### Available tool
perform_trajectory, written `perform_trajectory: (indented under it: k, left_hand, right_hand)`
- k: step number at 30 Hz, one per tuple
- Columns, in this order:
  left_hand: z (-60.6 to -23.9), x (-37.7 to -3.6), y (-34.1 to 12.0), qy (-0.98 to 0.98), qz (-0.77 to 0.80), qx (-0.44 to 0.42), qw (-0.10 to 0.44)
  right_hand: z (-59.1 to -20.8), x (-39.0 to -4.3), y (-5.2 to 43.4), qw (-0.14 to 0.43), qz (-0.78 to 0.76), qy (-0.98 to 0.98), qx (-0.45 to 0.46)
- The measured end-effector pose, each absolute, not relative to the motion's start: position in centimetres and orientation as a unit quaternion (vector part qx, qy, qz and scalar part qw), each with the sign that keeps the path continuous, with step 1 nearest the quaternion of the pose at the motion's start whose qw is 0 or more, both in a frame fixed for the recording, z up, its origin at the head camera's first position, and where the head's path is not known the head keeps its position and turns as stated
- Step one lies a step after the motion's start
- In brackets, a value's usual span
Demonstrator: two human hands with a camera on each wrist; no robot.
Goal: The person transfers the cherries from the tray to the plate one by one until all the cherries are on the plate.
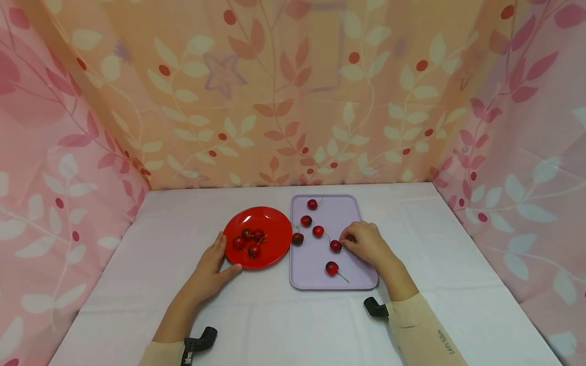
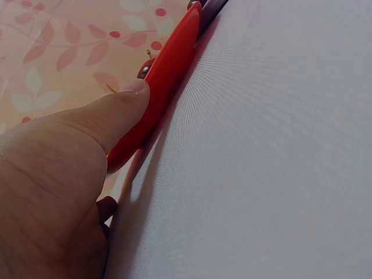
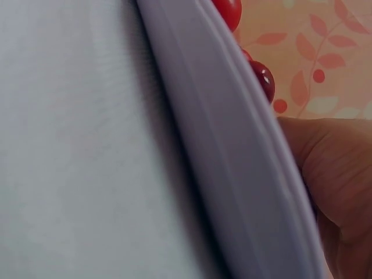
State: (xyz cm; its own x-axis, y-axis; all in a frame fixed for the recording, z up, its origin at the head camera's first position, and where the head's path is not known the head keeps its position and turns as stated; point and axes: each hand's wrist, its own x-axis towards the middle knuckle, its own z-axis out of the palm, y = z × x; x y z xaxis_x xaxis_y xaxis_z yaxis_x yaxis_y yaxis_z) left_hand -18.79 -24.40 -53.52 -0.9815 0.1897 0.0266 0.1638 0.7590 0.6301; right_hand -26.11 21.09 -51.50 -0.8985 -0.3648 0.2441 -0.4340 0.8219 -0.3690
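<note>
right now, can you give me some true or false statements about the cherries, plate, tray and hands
1. The red plate holds a cluster of cherries. True.
2. The left hand rests against the lilac tray. False: it touches the plate's rim.
3. The right hand is over the tray, at a cherry. True.
4. The tray is bare. False: several loose cherries lie on it.
5. The plate sits right of the tray. False: left.

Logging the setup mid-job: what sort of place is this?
Probably a staged tabletop booth, not a kitchen: a table under white cloth, leaf-patterned pink and orange fabric walls on three sides, and only a round red plate and a lilac rectangular tray of cherries.
</note>
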Motion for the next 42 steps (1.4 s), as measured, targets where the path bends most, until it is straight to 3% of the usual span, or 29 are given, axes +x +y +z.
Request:
perform_trajectory:
  k: [10, 19, 42]
  left_hand:
    - [-53.6, -18.9, -24.1, 0.933, 0.342, 0.11, 0.01]
    - [-54.0, -18.7, -24.1, 0.934, 0.342, 0.1, 0.016]
    - [-53.5, -18.7, -24.5, 0.934, 0.341, 0.101, 0.014]
  right_hand:
    - [-50.3, -25.9, 20.1, 0.03, 0.344, -0.93, 0.131]
    - [-50.1, -26.5, 17.9, -0.034, 0.349, -0.927, 0.131]
    - [-48.5, -26.9, 16.5, 0.02, 0.398, -0.91, 0.117]
